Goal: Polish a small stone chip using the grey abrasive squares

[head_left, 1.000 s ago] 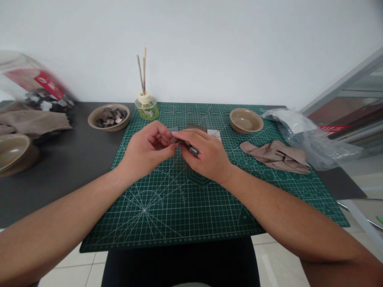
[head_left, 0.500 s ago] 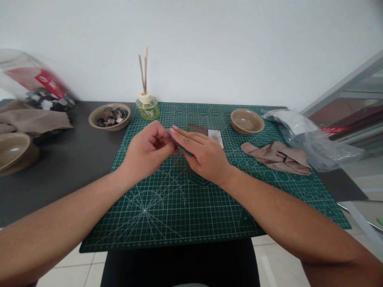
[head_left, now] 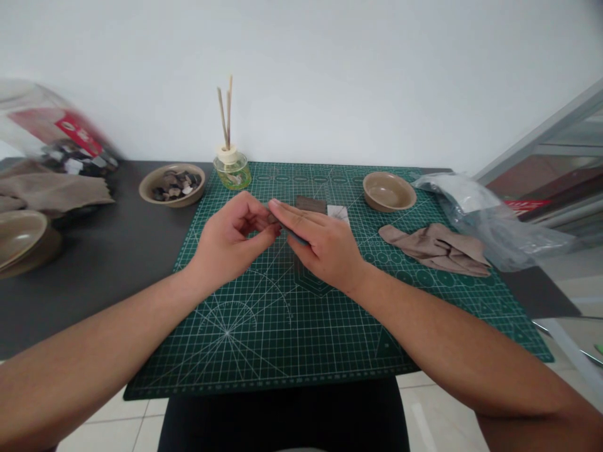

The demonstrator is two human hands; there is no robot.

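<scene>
Over the middle of the green cutting mat, my two hands meet at their fingertips. My left hand is closed in a pinch on a small brown piece, most of which the fingers hide. My right hand has its fingers pressed together along a thin dark grey sheet, thumb underneath, and the sheet's end reaches the brown piece. Just beyond the right fingers, a dark brown square and a whitish square lie on the mat.
A bowl of small dark pieces and a reed diffuser stand behind on the left. To the right are another bowl, a crumpled brown cloth and a clear plastic bag. Far left are another bowl, cloth and a bag of scraps.
My right fingers have straightened along the grey sheet, which lay folded or bunched in that hand a second ago. My left hand keeps its pinch and has hardly moved.
</scene>
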